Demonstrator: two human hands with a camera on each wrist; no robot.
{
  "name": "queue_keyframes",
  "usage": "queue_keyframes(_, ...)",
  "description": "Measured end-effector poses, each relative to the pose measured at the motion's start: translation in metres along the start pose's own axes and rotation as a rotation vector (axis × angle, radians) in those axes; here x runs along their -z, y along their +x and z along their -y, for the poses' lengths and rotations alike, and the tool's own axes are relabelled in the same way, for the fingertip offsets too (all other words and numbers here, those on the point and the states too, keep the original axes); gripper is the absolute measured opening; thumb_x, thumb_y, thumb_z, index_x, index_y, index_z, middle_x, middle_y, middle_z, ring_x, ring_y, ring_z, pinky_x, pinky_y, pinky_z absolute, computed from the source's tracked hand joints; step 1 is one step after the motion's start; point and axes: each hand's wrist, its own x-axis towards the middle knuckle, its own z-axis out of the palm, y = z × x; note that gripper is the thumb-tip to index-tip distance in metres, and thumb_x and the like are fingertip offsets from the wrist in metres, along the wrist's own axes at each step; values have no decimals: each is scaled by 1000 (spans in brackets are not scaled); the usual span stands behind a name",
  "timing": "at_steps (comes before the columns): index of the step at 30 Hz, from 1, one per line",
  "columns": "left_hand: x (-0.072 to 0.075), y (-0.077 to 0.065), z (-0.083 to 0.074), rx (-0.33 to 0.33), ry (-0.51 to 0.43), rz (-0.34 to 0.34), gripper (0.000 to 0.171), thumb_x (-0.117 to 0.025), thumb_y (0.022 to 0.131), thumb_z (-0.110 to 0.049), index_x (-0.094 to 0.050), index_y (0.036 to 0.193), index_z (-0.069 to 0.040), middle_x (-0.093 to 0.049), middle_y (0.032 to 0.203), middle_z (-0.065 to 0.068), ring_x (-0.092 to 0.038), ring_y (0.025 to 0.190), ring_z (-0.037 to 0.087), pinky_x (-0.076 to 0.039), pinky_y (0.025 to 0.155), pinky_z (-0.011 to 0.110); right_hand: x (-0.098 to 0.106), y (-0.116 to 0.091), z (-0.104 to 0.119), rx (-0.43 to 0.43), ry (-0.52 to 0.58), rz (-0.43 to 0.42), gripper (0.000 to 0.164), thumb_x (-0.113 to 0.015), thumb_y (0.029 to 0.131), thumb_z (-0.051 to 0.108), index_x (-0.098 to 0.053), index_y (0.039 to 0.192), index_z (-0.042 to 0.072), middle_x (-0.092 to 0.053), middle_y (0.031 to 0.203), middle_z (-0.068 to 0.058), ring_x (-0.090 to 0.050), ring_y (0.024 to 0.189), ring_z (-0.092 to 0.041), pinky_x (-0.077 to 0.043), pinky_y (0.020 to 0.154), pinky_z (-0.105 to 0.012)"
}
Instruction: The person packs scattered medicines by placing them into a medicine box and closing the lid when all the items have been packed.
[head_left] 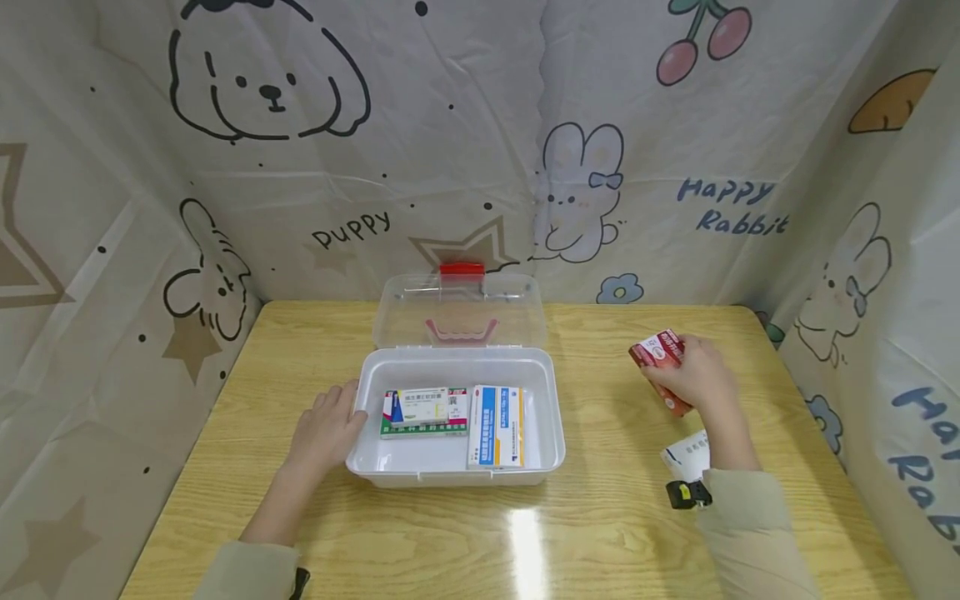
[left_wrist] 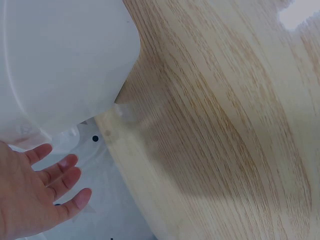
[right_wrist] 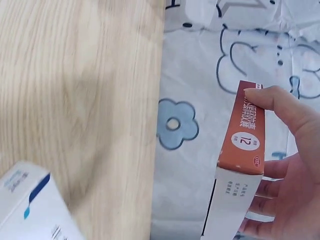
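Observation:
My right hand (head_left: pixel 703 379) pinches a red and orange medicine box (head_left: pixel 660 354) at the right of the table, thumb on one face and fingers behind it. In the right wrist view this box shows its orange printed face and a white end. My left hand (head_left: pixel 322 429) rests at the left wall of a white plastic storage box (head_left: pixel 450 479), fingers extended and slightly bent. Inside lie a blue, white and yellow medicine box (head_left: pixel 497 425) and a small white medicine box (head_left: pixel 427 408) on top of a green and white one (head_left: pixel 420 432).
The storage box's transparent lid (head_left: pixel 405 312) is swung back behind it, with a red latch (head_left: pixel 462 270) and a pink handle. A white medicine box (head_left: pixel 684 457) lies on the wooden table (head_left: pixel 600 533), partly hidden by my right wrist. Printed cloth (head_left: pixel 450 150) encloses the table.

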Motion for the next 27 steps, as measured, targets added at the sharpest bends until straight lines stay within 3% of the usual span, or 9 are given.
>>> queue_keyframes(11,0,0,0,-21,2,-12,54,-39,91,-27,-31,137,1,-45,123,24,-41,112,40,-37,86,59,-5,-2,47,64,64,24,87,-65,76,48,-34,131,-12,-45,117,-29,-48,99,-37,-45,81,-51)
queue_keyframes(17,0,0,0,-15,-5,-12,54,-39,91,-27,-31,137,1,-45,124,24,-40,113,40,-36,87,59,-5,-3,70,73,86,21,80,-66,74,50,-44,122,-10,-52,102,-22,-53,86,-30,-50,68,-40)
queue_keyframes(27,0,-1,0,-10,-12,-12,54,-39,91,-27,-32,137,0,-45,123,23,-40,113,39,-36,87,59,-8,-10,107,52,105,49,70,-66,71,55,-49,106,-3,-53,91,-15,-54,75,-26,-47,51,-28)
